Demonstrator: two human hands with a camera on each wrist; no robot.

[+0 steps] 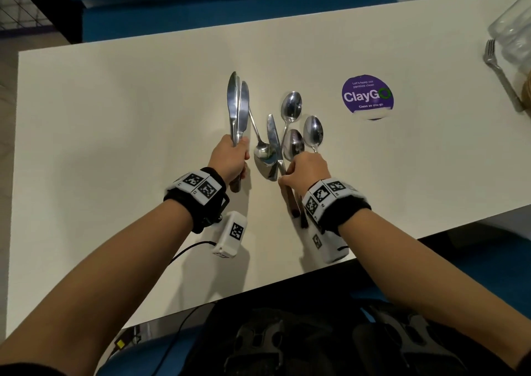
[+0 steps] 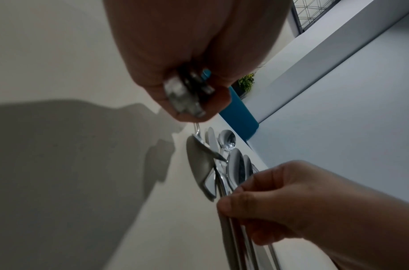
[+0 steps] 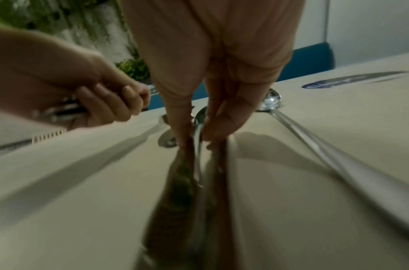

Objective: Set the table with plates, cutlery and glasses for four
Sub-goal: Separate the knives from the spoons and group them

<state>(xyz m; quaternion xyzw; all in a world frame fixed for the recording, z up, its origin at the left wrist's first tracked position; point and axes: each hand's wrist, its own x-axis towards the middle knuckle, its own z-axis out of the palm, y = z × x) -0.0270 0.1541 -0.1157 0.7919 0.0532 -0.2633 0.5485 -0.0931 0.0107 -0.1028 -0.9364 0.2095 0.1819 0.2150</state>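
My left hand [image 1: 240, 160] grips a bundle of table knives [image 1: 238, 108] by their handles, blades pointing away from me, above the white table [image 1: 115, 117]. In the left wrist view the handle ends [image 2: 187, 96] stick out of that fist. To the right, several spoons [image 1: 291, 107] and one more knife [image 1: 274, 140] lie in a loose pile. My right hand [image 1: 284, 176] pinches that knife's handle between thumb and fingers, where the spoon handles cross it. The right wrist view shows my fingertips [image 3: 212, 133] closed on a thin metal handle; what lies under the palm is hidden.
A round purple ClayGo sticker [image 1: 367, 95] is on the table to the right of the pile. At the far right edge lie a fork [image 1: 500, 73] and a clear glass jar [image 1: 514, 30]. Blue seating runs along the table's far side.
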